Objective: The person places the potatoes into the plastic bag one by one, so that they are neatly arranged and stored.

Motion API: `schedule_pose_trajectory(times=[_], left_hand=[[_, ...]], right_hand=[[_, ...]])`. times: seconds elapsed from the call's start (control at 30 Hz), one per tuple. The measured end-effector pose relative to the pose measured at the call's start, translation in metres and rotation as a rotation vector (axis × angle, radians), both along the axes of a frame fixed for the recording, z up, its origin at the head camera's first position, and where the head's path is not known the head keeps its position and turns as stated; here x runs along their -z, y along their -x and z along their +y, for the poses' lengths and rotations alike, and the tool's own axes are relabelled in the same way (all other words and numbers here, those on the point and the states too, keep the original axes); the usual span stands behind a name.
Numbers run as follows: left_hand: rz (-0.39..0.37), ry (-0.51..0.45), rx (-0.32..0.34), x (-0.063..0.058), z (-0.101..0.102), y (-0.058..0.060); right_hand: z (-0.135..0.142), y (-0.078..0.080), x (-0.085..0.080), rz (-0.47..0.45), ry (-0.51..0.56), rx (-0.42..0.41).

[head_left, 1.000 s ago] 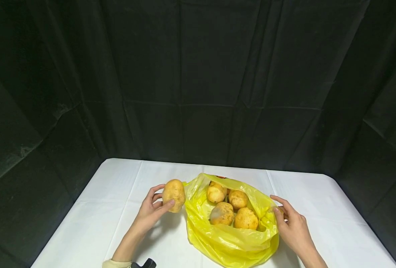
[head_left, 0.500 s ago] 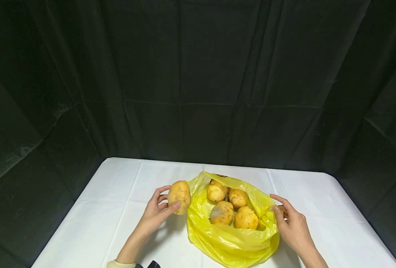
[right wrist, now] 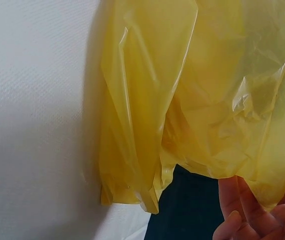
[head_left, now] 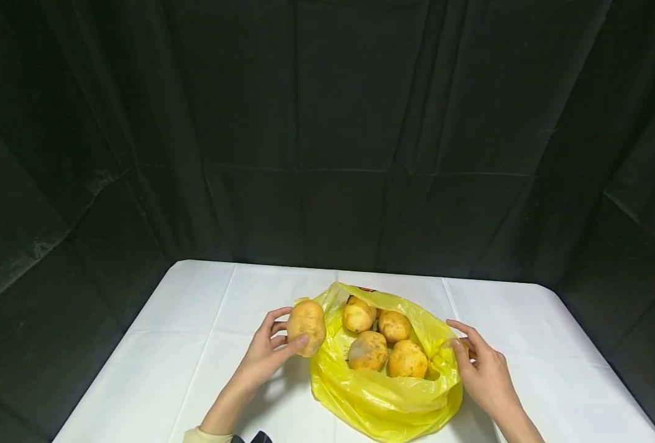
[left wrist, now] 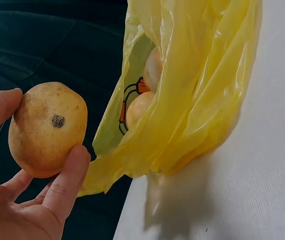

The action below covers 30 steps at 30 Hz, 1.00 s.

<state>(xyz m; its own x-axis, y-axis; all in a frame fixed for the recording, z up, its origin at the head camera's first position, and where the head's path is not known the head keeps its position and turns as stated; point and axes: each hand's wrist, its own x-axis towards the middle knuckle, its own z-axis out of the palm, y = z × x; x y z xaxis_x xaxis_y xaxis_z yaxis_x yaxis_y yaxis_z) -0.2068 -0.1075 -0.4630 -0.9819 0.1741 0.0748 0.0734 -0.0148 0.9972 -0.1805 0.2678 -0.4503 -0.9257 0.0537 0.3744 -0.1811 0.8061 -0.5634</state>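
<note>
A yellow plastic bag (head_left: 383, 406) stands on the table with its mouth spread wide. Several potatoes (head_left: 407, 360) lie inside it. My left hand (head_left: 269, 354) grips another potato (head_left: 307, 328) between thumb and fingers, raised at the left rim of the bag and overlapping it in the head view. A dark spot marks this potato (left wrist: 47, 130) in the left wrist view. At the bag's right side, my right hand (head_left: 485, 375) pinches the rim between thumb and fingers. In the right wrist view the bag's plastic (right wrist: 207, 100) hides part of those fingers.
A white cloth covers the table (head_left: 194, 326). Black curtain (head_left: 333, 141) hangs behind it and along both sides. A small black object (head_left: 261, 437) shows by the left wrist at the bottom edge.
My left hand has carried its potato to the right, from beside the bag to its left rim. The right hand and the bag have stayed almost still.
</note>
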Motion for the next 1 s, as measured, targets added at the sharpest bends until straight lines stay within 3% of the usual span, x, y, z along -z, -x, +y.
schedule_pose_trajectory(times=[0.47,0.67,1.0], left_hand=[[0.020,0.044,0.015,0.003,0.012,0.004],[0.089,0.127,-0.018,0.006,0.018,0.006],[0.129,0.266,-0.074,0.015,0.028,0.007]], right_hand=[[0.001,-0.001,0.000,0.014,-0.004,0.001],[0.002,-0.001,0.000,0.020,-0.004,0.001],[0.003,-0.001,0.002,0.028,-0.011,-0.001]])
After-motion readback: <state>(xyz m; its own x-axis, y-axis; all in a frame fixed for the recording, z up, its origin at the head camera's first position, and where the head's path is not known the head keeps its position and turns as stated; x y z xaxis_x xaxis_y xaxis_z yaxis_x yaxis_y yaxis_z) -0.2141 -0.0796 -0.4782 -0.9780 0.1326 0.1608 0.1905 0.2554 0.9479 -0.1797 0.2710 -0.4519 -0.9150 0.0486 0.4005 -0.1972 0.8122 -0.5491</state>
